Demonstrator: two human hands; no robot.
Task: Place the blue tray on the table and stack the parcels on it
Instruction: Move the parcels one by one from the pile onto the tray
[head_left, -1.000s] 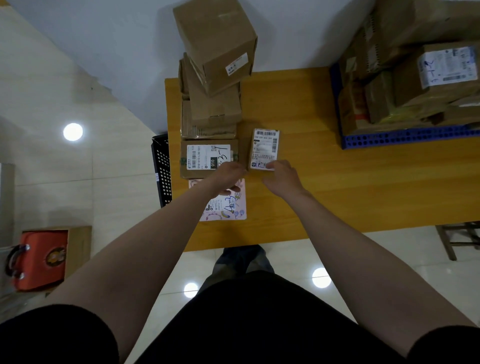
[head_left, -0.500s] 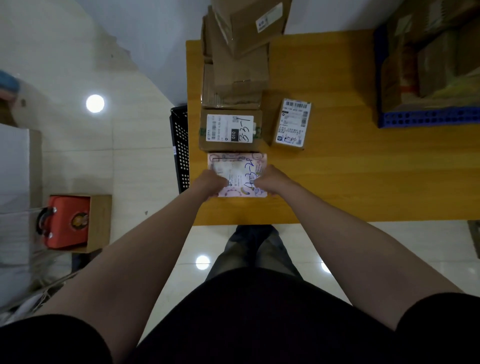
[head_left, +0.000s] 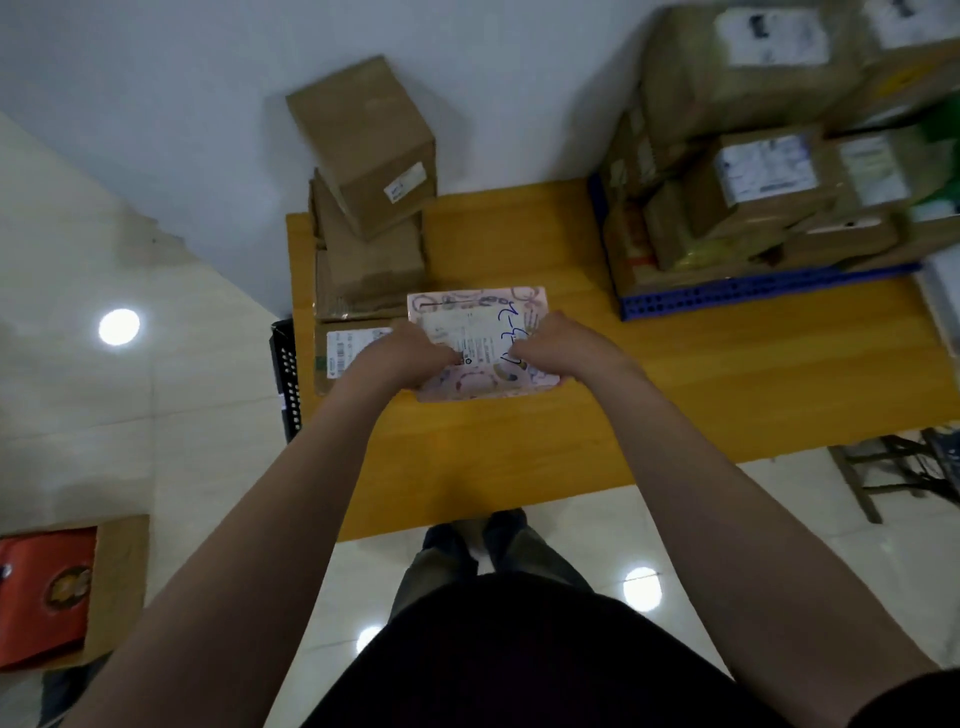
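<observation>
Pink patterned parcel (head_left: 480, 317), centre of frame over the wooden table (head_left: 519, 452), gripped at its left edge by the left hand (head_left: 402, 356) and at its right edge by the right hand (head_left: 563, 348), fingers clamped round it. Blue tray (head_left: 753, 295), right, carries stacked parcels (head_left: 758, 174). Brown boxes (head_left: 363, 156) stand at upper left.

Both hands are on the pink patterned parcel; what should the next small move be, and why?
Probably carry the pink patterned flat parcel rightward toward the blue perforated plastic tray. The left hand and right hand both grip it, and the tray, already on the yellow wooden table, holds stacked brown cardboard parcels.
</observation>
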